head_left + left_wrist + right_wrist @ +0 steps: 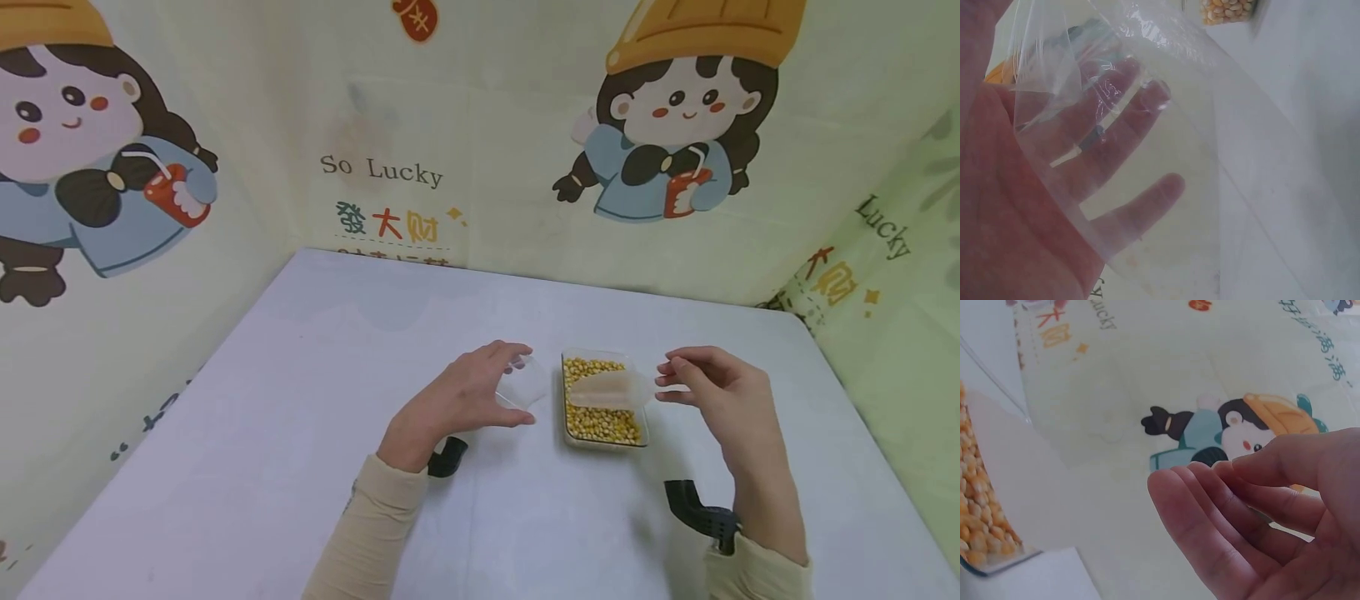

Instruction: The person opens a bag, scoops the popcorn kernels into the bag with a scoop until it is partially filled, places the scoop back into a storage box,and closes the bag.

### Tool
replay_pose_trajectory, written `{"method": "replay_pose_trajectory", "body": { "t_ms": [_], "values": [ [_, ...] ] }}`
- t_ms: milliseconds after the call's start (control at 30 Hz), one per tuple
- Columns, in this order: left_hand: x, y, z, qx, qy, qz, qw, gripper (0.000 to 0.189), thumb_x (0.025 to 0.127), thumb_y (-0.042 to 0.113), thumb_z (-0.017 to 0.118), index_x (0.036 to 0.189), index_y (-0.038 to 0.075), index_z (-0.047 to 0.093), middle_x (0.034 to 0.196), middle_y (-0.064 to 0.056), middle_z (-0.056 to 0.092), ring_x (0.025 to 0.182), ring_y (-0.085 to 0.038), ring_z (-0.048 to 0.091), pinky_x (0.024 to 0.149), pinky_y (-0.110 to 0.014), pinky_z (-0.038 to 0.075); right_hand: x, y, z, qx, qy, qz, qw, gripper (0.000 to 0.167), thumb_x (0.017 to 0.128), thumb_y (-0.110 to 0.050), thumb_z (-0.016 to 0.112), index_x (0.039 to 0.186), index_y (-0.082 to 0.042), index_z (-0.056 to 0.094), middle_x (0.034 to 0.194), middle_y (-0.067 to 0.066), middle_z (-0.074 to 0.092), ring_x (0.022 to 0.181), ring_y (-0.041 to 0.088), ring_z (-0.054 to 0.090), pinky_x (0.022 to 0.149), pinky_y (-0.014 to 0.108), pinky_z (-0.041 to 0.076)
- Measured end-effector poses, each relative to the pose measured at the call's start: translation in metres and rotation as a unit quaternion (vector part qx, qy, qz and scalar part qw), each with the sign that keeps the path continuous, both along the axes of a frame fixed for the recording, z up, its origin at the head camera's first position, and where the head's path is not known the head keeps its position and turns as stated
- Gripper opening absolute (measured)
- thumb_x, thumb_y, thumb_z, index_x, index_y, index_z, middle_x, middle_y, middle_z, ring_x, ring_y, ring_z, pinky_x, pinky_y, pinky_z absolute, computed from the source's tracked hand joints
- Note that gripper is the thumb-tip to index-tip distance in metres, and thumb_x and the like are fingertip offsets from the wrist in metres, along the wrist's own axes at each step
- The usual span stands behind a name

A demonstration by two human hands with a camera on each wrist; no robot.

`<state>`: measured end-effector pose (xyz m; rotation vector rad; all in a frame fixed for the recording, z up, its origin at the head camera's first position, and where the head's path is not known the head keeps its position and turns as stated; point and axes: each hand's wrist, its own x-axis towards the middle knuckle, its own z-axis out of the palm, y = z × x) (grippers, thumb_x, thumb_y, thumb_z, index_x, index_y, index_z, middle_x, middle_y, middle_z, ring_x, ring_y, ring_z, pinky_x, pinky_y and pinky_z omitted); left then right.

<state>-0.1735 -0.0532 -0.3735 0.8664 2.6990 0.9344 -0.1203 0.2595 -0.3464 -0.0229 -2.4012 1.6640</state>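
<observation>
My left hand [468,387] holds a clear plastic bag [522,383], thumb and fingers spread around it. In the left wrist view, the fingers [1147,209] show through the bag's creased film. Right of that hand is a clear box [606,447] filled with yellow corn kernels [600,423]. A pale translucent scoop [600,390] lies across the kernels, its narrower end pointing right. My right hand [723,387] hovers just beyond that end, fingers loosely bent and thumb close to the index finger. Nothing shows between these fingers in the right wrist view.
Everything stands on a white table [315,400]. A printed cloth [510,108] with cartoon figures and lettering hangs behind it and along both sides. Black curved mounts [701,512] are strapped at the wrists.
</observation>
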Motion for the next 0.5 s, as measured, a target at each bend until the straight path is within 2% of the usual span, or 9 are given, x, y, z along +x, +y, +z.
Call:
{"method": "replay_pose_trajectory", "body": {
  "t_ms": [133, 300, 500],
  "values": [
    [-0.001, -0.003, -0.001, 0.003, -0.001, 0.001, 1.0000, 0.081, 0.079, 0.043, 0.082, 0.146, 0.018, 0.043, 0.133, 0.000, 0.058, 0.122, -0.021, 0.058, 0.100, -0.040, 0.049, -0.001, 0.007, 0.000, -0.009, -0.002, -0.022, 0.9997, 0.021, 0.098, -0.017, 0.063, 0.110, -0.001, 0.066, 0.090, -0.004, 0.072, 0.077, 0.010, 0.072, 0.068, 0.025, 0.060],
    [-0.001, -0.004, -0.001, 0.006, 0.009, -0.003, 0.9999, 0.081, 0.078, 0.043, 0.082, 0.145, 0.017, 0.044, 0.132, -0.002, 0.059, 0.121, -0.021, 0.059, 0.099, -0.040, 0.050, -0.001, 0.013, -0.002, 0.004, -0.019, -0.055, 0.9983, 0.019, 0.098, -0.018, 0.061, 0.109, -0.003, 0.065, 0.089, -0.008, 0.071, 0.077, 0.006, 0.072, 0.067, 0.024, 0.059],
    [-0.001, -0.004, 0.000, 0.002, 0.012, -0.004, 0.9999, 0.081, 0.079, 0.044, 0.081, 0.146, 0.018, 0.043, 0.133, -0.003, 0.059, 0.121, -0.021, 0.059, 0.099, -0.040, 0.050, -0.001, 0.022, -0.005, -0.010, -0.030, -0.077, 0.9965, 0.017, 0.097, -0.017, 0.062, 0.109, -0.004, 0.066, 0.090, -0.009, 0.071, 0.075, 0.004, 0.072, 0.066, 0.024, 0.059]
  ]
}}
